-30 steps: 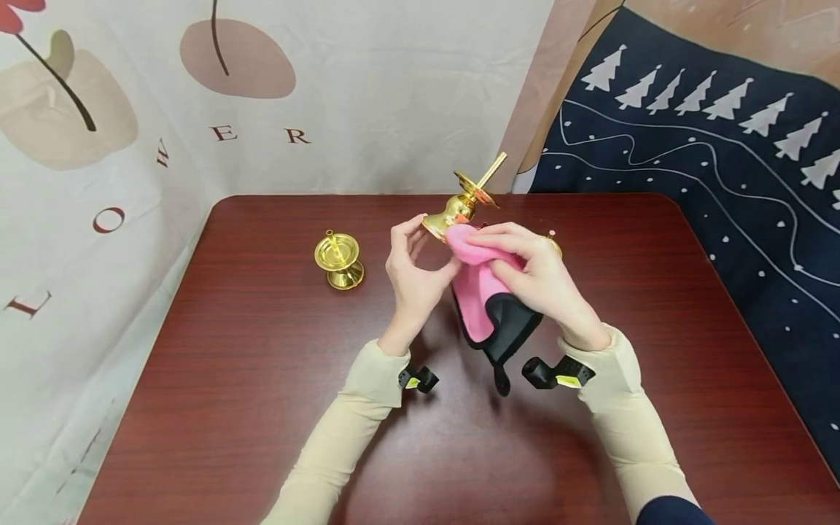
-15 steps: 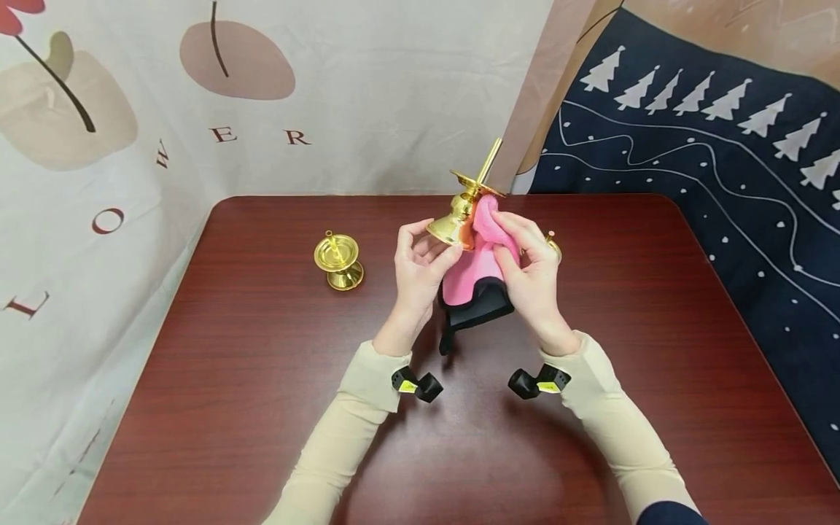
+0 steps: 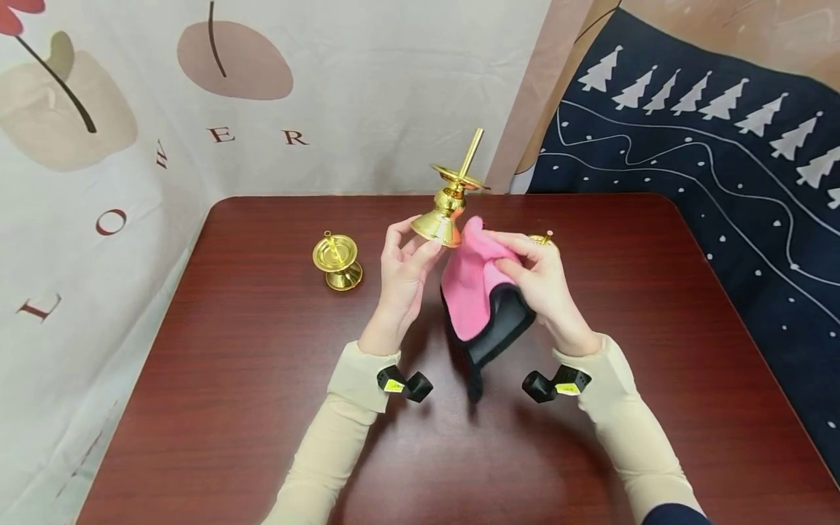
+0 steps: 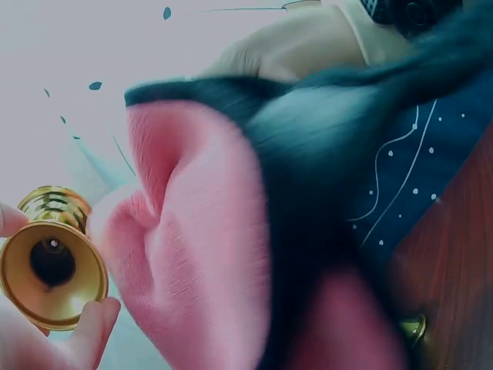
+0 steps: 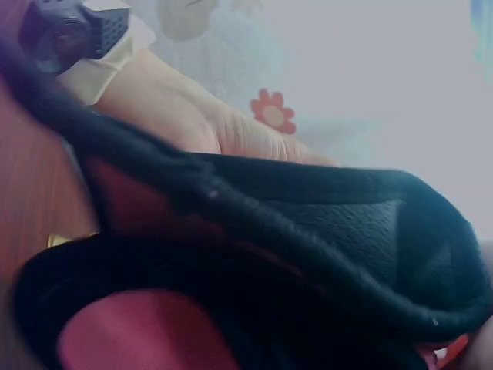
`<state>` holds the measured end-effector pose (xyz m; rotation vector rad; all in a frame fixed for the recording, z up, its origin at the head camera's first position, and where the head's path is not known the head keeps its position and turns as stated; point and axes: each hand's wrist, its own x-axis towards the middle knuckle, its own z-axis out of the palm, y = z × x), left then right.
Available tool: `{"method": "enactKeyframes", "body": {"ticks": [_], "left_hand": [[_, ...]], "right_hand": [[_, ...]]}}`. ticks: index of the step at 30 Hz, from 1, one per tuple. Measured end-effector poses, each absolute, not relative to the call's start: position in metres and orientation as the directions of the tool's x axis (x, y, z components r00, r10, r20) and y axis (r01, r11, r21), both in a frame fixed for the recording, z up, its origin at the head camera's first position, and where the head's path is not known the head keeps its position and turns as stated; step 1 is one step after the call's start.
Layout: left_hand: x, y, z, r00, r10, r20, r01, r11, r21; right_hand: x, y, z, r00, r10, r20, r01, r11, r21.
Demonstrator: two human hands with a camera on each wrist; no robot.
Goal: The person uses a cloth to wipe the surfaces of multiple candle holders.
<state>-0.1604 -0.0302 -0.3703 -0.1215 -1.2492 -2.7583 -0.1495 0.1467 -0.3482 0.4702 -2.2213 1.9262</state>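
My left hand (image 3: 407,281) grips a shiny gold candlestick (image 3: 438,222) by its flared base, above the table, with its stem tilted up to the right. In the left wrist view the candlestick's hollow base (image 4: 54,274) faces the camera, with thumb and fingers at its rim. My right hand (image 3: 541,277) pinches a pink cloth (image 3: 474,284) with a black backing and edge, which hangs down beside the candlestick. The cloth's top lies close to the base's right side. In the right wrist view the black side of the cloth (image 5: 331,231) fills much of the picture and hides the fingertips.
A second gold candlestick (image 3: 337,259) stands upright on the dark red wooden table (image 3: 262,408), left of my hands. Another gold piece (image 3: 543,239) shows partly behind my right hand. A pale printed curtain (image 3: 380,95) and a navy tree-patterned cloth (image 3: 682,160) hang behind the table.
The cloth first went up along the candlestick's stem, then came back down and off to the right. The candlestick has been raised, turned more upright and shifted slightly left.
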Motion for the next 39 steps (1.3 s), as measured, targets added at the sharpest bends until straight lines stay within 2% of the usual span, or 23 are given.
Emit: {"method": "enactKeyframes", "body": {"ticks": [4,8,11,17,20,23,26,32,34,39], "left_hand": [[-0.16,-0.028,-0.371,-0.993,-0.034,0.114,0.109,-0.65,0.752],[-0.159,-0.026,-0.37,-0.994,-0.019,0.109,0.097,-0.624,0.776],[-0.16,-0.025,-0.37,-0.994,-0.028,0.108,0.102,-0.613,0.784],[-0.161,-0.025,-0.37,-0.991,-0.054,0.124,0.13,-0.626,0.769],[-0.162,-0.026,-0.371,-0.989,-0.079,0.125,0.146,-0.637,0.757],[-0.163,-0.027,-0.371,-0.99,-0.09,0.111,0.143,-0.651,0.746],[-0.164,-0.028,-0.37,-0.991,-0.085,0.099,0.13,-0.659,0.741],[-0.163,-0.025,-0.371,-0.993,-0.058,0.103,0.117,-0.613,0.781],[-0.162,-0.024,-0.372,-0.992,-0.06,0.111,0.125,-0.593,0.796],[-0.161,-0.024,-0.374,-0.989,-0.083,0.121,0.147,-0.574,0.805]], "right_hand": [[-0.159,0.144,-0.343,-0.995,-0.023,0.092,-0.09,-0.099,-0.991],[-0.164,0.14,-0.336,-0.997,-0.073,-0.026,0.043,-0.236,-0.971],[-0.166,0.139,-0.334,-0.994,-0.1,-0.031,0.048,-0.168,-0.985],[-0.168,0.142,-0.335,-0.969,-0.232,0.079,-0.107,0.112,-0.988],[-0.167,0.145,-0.334,-0.947,-0.304,0.103,-0.168,0.197,-0.966],[-0.167,0.148,-0.332,-0.946,-0.309,0.098,-0.182,0.254,-0.95],[-0.168,0.148,-0.332,-0.964,-0.247,0.099,-0.159,0.238,-0.958],[-0.175,0.141,-0.334,-0.989,-0.117,0.092,-0.1,0.064,-0.993],[-0.176,0.14,-0.333,-0.989,-0.127,0.079,-0.088,0.061,-0.994],[-0.176,0.142,-0.333,-0.966,-0.245,0.077,-0.125,0.186,-0.975]]}}
